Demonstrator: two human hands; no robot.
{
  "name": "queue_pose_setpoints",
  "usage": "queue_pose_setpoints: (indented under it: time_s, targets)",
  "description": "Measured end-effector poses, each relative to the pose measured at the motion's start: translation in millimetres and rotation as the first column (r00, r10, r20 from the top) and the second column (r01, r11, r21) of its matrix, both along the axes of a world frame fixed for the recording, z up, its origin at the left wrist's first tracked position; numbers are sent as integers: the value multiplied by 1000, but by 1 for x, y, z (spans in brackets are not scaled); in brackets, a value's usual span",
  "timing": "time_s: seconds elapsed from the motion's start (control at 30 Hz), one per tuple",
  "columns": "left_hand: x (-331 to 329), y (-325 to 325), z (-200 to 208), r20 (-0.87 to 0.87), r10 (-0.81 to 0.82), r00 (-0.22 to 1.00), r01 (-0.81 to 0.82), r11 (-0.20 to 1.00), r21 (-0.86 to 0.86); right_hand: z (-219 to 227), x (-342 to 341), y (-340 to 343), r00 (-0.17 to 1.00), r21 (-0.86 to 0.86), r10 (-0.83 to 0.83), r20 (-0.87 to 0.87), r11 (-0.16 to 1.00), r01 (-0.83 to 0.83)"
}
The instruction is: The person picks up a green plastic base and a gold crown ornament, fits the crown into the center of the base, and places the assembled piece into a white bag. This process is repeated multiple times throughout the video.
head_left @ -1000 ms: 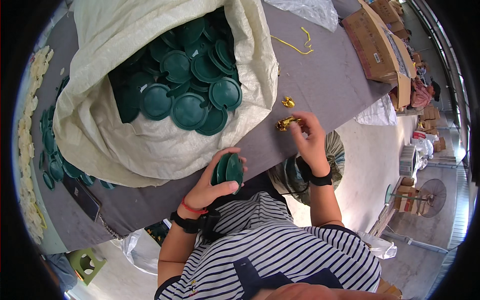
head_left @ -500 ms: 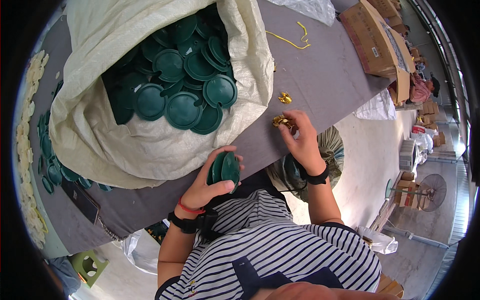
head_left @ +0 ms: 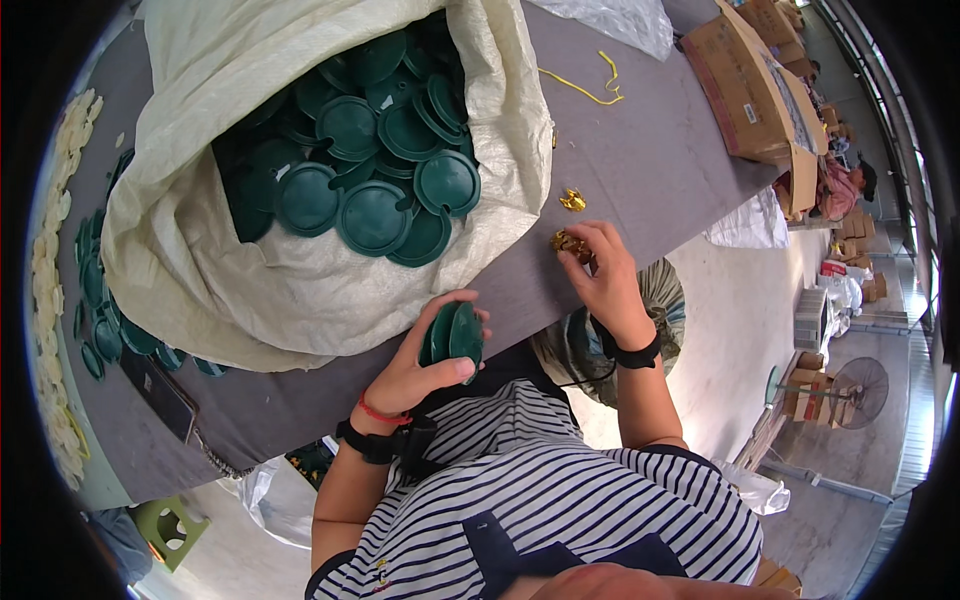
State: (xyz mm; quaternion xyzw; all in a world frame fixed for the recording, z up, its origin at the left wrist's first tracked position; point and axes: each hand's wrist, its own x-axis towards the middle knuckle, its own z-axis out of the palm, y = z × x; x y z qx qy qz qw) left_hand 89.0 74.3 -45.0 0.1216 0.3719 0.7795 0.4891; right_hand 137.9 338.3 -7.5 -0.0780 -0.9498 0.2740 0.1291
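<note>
My left hand (head_left: pixel 415 365) is wrapped round a small stack of dark green round plastic discs (head_left: pixel 452 335), held on edge with the thumb across the front. At the table's near edge, my right hand (head_left: pixel 608 280) pinches some shiny gold crumpled-looking pieces (head_left: pixel 570 246) just above or on the grey tabletop; I cannot tell whether they are foil or small parts. Another small gold piece (head_left: pixel 572 200) lies just beyond that hand. Left of it, a big white woven sack (head_left: pixel 300 310) gapes open, full of more green discs (head_left: pixel 375 218) with notched rims.
Loose green discs lie left of the sack, near a phone (head_left: pixel 160 395) and a row of cream-coloured pieces (head_left: pixel 50 250). A yellow cord (head_left: pixel 585 93) and a cardboard box (head_left: pixel 745 90) sit at the far right. Below the table's right edge stands a tied sack (head_left: pixel 660 310).
Both hands keep their holds and have barely moved. The whole view has shifted slightly.
</note>
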Motion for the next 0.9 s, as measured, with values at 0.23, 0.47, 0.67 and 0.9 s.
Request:
queue_pose_setpoints:
  time_s: [0.23,0.47,0.67,0.9]
  targets:
    - [0,1,2,-27,0,1000,-1,999,-46,6,1,-2,993,-95,-115,-14,989,113]
    - [0,2,2,-28,-6,1000,5,999,-54,0,-4,1,998,10,-58,39,998,58]
    - [-1,3,1,-38,-4,999,2,999,-46,4,-4,6,996,29,-36,78,999,34]
    - [-1,-1,2,43,8,999,-8,1000,-9,10,-12,-3,1000,245,-1,-15,969,4]
